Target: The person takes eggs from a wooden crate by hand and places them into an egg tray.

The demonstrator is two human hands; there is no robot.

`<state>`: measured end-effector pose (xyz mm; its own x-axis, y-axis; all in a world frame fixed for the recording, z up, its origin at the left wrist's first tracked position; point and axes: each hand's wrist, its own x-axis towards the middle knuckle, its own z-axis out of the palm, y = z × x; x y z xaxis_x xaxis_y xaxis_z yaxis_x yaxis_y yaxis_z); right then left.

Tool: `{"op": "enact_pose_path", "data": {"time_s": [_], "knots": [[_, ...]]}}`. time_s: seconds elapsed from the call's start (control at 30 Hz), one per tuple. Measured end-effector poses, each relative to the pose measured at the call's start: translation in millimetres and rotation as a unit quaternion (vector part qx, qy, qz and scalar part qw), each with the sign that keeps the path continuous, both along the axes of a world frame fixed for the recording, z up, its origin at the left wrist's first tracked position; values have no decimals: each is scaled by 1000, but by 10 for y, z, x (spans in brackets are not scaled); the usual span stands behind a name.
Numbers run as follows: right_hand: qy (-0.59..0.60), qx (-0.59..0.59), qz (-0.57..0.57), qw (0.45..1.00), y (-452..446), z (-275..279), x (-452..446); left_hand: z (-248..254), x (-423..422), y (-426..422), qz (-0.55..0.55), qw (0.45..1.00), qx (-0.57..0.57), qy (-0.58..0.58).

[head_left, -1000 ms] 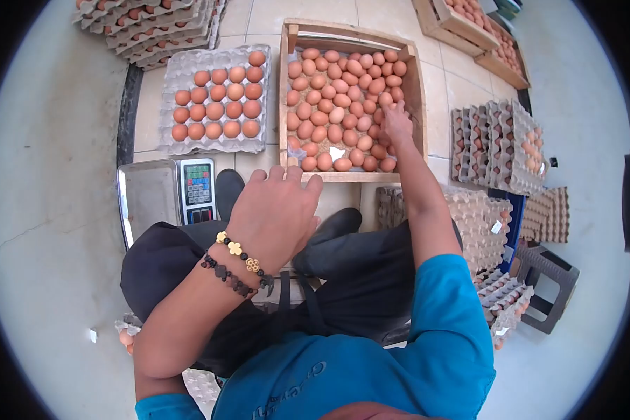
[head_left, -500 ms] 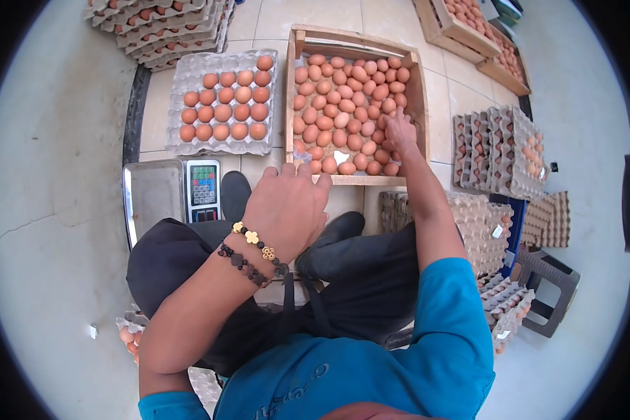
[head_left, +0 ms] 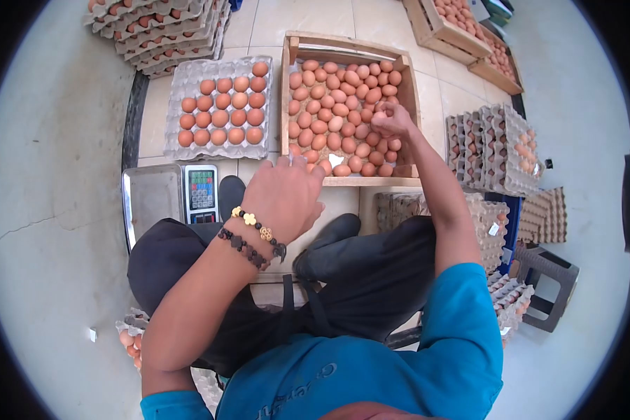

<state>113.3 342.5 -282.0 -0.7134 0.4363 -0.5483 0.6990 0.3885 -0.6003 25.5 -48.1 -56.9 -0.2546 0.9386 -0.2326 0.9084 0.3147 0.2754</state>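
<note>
Brown eggs (head_left: 339,109) fill much of a shallow wooden crate (head_left: 357,181) in front of me. Over the right side of the crate, my right hand (head_left: 396,120) has its fingers curled around what looks like an egg, mostly covered by the fingers. My left hand (head_left: 287,194), with beaded bracelets at the wrist, hovers by the crate's front left corner. Its fingers point forward and the thumb stands apart, with nothing visible in it. To the left lies a grey egg tray (head_left: 182,82) partly filled with rows of eggs.
A digital scale (head_left: 154,196) with a metal pan sits at the left. Stacked egg trays stand at the upper left (head_left: 175,35) and right (head_left: 493,150). More egg crates (head_left: 444,36) are at the upper right, and a plastic stool (head_left: 547,287) is at lower right.
My right hand has drawn back slightly from among the eggs, and its fingers have curled in. My left hand stays near the crate's corner. The whole view has shifted slightly.
</note>
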Motion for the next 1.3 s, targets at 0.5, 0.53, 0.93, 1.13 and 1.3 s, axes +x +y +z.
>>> {"op": "enact_pose_path", "data": {"time_s": [0.5,0.53,0.93,1.13,1.3], "knots": [[251,-570,-36,782,-1906,1842,326,211,-97,383,-39,927,258,-269],[253,-577,-53,775,-1974,1850,347,205,-93,378,-43,929,257,-263],[372,-619,-90,686,-2174,2199,333,227,-376,94,263,589,281,-711],[372,-625,-30,686,-2274,2339,321,313,-233,47,227,731,205,-610],[344,-526,44,777,-2340,2367,306,323,-309,-39,149,772,116,-607]]}}
